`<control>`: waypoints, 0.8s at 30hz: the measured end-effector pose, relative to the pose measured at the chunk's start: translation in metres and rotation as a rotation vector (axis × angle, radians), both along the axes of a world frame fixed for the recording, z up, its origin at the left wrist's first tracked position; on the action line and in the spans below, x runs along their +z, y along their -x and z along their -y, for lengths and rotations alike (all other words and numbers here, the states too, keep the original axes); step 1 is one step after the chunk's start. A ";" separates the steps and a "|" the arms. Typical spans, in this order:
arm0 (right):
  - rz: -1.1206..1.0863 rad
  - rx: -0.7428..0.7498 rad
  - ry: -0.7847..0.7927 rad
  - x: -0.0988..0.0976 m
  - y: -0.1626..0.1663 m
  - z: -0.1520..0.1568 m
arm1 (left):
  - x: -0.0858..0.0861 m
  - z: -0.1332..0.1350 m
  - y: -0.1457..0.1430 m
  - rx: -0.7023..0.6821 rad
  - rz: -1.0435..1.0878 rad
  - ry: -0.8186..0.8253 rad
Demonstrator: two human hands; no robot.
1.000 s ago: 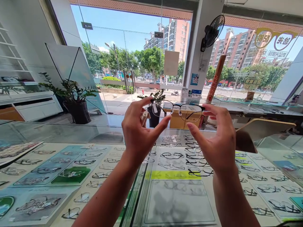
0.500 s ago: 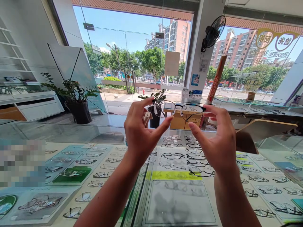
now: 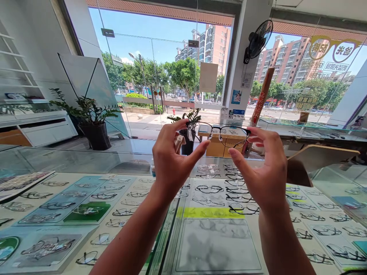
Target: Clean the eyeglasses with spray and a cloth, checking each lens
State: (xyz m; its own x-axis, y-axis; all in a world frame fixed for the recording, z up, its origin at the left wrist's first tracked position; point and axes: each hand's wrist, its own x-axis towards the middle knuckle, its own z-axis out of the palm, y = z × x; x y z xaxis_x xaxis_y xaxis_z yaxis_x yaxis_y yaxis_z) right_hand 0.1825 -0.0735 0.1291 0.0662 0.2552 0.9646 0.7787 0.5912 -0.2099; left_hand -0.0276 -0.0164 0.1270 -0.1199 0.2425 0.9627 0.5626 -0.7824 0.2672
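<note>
A pair of glasses (image 3: 217,128) with a dark upper rim and clear lenses is held up between my two hands, level above the glass counter. My left hand (image 3: 170,156) grips its left end at the hinge with the fingertips, thumb stretched below the lens. Within that hand's curled fingers is a crumpled pale cloth (image 3: 179,143). On the other side, my right hand (image 3: 265,164) pinches the right end of the frame, its thumb also under the lens. A white tag or glare shows in the left lens.
Under my arms, the glass display counter (image 3: 218,244) contains rows of glasses, some on a blue tray (image 3: 60,198). A brown board (image 3: 321,152) stands at the right. Beyond are a potted plant (image 3: 97,126), a cardboard box (image 3: 226,147), glass doors and a wall fan (image 3: 259,38).
The glasses and both hands have shifted very slightly to the right. My grip on the frame is the same in both frames.
</note>
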 end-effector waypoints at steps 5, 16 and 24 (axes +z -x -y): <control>-0.008 0.002 0.021 0.000 0.000 0.000 | 0.000 0.001 -0.001 0.007 -0.002 0.007; -0.006 -0.026 0.104 -0.001 0.000 -0.001 | 0.000 0.003 -0.001 0.050 -0.007 -0.039; 0.007 -0.028 0.173 -0.003 0.000 -0.002 | 0.000 0.008 -0.002 0.117 -0.011 -0.075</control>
State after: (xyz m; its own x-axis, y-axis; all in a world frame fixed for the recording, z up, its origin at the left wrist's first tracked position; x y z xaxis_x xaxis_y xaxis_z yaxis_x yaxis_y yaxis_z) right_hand 0.1824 -0.0717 0.1266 0.0695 0.4154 0.9070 0.7961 0.5247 -0.3014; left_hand -0.0257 -0.0242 0.1273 -0.1327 0.1545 0.9790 0.6535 -0.7290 0.2037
